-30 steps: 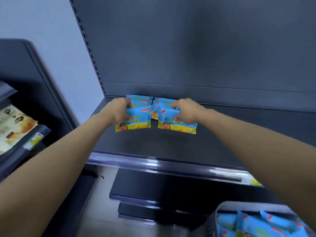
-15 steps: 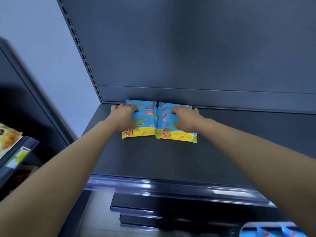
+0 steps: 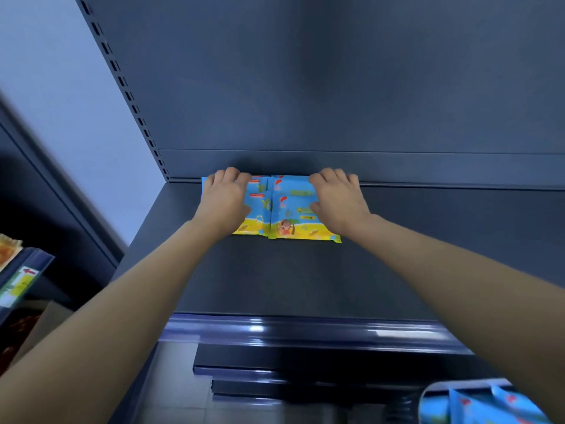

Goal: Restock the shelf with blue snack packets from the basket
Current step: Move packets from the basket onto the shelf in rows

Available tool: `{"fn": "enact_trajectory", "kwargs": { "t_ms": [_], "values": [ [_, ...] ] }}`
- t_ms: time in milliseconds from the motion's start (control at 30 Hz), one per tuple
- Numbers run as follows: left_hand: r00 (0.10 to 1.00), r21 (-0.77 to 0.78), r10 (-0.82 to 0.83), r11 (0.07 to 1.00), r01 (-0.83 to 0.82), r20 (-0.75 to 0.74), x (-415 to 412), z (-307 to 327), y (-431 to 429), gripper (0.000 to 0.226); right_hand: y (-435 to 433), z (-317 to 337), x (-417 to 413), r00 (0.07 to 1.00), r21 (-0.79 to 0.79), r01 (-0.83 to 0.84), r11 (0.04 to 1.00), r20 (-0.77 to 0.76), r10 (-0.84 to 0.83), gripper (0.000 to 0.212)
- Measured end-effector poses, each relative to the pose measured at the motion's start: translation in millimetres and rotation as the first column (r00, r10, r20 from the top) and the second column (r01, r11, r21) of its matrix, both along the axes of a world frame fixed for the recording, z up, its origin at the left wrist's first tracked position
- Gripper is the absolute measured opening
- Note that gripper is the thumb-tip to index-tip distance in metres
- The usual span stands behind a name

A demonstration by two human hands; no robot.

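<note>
Bare shelf [image 3: 305, 276] is left open in front of and right of both hands. Beyond the fingertips, passage is blocked by the back panel [image 3: 336, 87]; left is bounded by the slotted upright [image 3: 134, 108].

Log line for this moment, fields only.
left hand: flat on left packet | right hand: flat on right packet | packets: side by side, shelf back | basket: packets remain

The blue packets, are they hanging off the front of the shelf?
No, the blue packets lie flat at the back of the shelf.

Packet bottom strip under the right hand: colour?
Yellow, on the right packet; head view, the only one.
</note>
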State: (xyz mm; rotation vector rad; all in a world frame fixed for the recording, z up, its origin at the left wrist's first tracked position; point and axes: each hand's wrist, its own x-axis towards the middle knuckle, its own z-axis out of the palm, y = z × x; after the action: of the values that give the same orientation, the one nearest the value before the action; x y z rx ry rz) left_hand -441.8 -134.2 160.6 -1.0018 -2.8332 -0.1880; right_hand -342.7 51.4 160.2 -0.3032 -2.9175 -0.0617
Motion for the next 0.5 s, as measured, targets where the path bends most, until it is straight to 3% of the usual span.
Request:
{"fn": "enact_trajectory", "kwargs": {
  "t_ms": [200, 367, 500],
  "values": [
    [0.985, 0.158, -0.147, 0.974, 0.160, -0.093, 60.0, 22.7, 27.0, 0.050, 8.1, 21.8, 50.5, 0.993, -0.022, -0.068, 0.997, -0.101, 0.066, 0.041],
    [0.944, 0.256, -0.257, 0.917, 0.305, -0.206, 123.6, 42.2, 47.9, 0.044, 22.1, 36.2, 114.7, 0.969, 0.060, -0.068, 0.996, -0.233, 0.080, 0.041],
    [0.899, 0.263, -0.343, 0.873, 0.412, -0.271, 189.8, 48.6, 70.6, 0.044, 41.6, 37.5, 181.0, 0.957, 0.088, -0.034, 0.996, -0.286, 0.057, 0.041]
  ]
}}
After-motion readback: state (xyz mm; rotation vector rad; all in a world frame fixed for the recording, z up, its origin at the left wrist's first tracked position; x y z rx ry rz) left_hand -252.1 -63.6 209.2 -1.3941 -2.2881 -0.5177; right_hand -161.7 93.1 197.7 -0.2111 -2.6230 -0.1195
